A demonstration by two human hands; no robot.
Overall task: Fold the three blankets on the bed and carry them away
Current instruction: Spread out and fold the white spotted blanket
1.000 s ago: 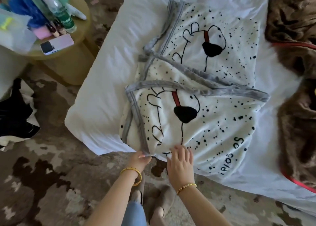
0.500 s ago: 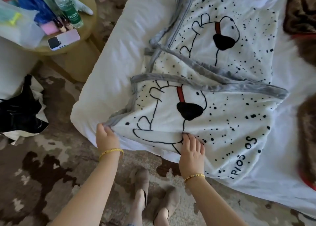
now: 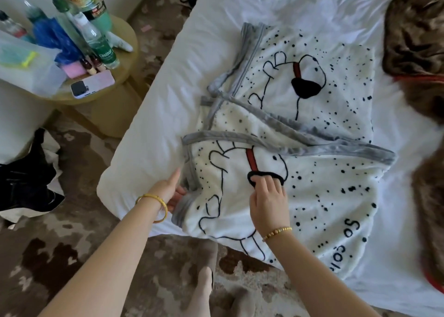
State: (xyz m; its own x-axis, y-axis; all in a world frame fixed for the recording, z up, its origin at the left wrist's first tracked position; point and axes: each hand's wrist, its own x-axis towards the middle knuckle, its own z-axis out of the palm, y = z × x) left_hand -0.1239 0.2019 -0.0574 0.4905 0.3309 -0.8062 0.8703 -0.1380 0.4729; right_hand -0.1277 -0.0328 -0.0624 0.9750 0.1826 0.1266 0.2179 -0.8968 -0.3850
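A white blanket (image 3: 319, 189) with grey trim, black dots and a bear drawing lies partly folded on the white bed (image 3: 149, 134). My left hand (image 3: 169, 189) grips its grey-trimmed left edge near the bed's corner, fingers tucked under the fabric. Flat on top of the blanket, my right hand (image 3: 269, 201) presses down beside the bear's black nose, fingers together. A brown furry blanket (image 3: 415, 35) with red trim lies crumpled at the right edge of the bed.
A round yellow side table (image 3: 113, 105) stands left of the bed, loaded with bottles, a phone (image 3: 92, 84) and plastic bags. A black bag (image 3: 24, 184) lies on the patterned brown carpet. My feet stand at the bed's near edge.
My left hand slid along the blanket's left edge toward the bed's corner and holds the trim there. My right hand moved up onto the bear's nose. The near flap has shifted.
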